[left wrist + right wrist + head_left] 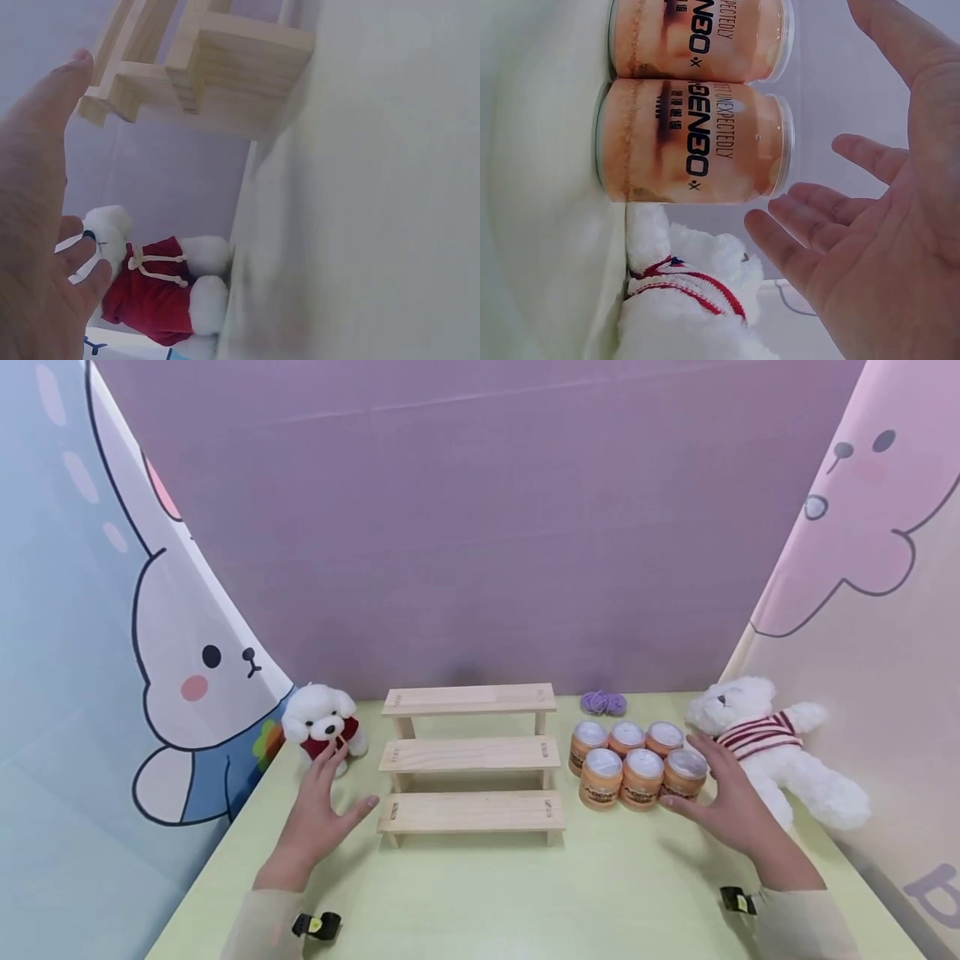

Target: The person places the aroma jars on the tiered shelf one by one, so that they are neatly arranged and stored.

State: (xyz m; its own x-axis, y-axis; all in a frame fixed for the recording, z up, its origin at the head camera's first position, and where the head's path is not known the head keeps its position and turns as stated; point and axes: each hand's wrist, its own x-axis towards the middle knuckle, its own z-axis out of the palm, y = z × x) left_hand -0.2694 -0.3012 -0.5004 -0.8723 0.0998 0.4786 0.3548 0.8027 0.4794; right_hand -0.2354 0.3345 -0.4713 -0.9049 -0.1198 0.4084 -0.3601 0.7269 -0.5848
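Observation:
My left hand (321, 818) hovers with spread fingers between a white plush dog (321, 714) in a red top and a three-step wooden rack (471, 814). Nothing is in its grasp. My right hand (726, 806), thumb and fingers apart, is close beside the nearest right can (684, 774) of a group of orange cans with pale lids, in two rows. In the right wrist view, the can (697, 142) stands upright with its printed side showing, and the fingers are near its lid end. The steps of the rack are bare.
A white teddy bear (765, 739) in a striped top lies right of the cans. Behind the cans is a bundle of purple yarn (603, 702). Printed curtains (90, 693) flank the pale green table (480, 902), and a purple cloth (480, 543) hangs behind.

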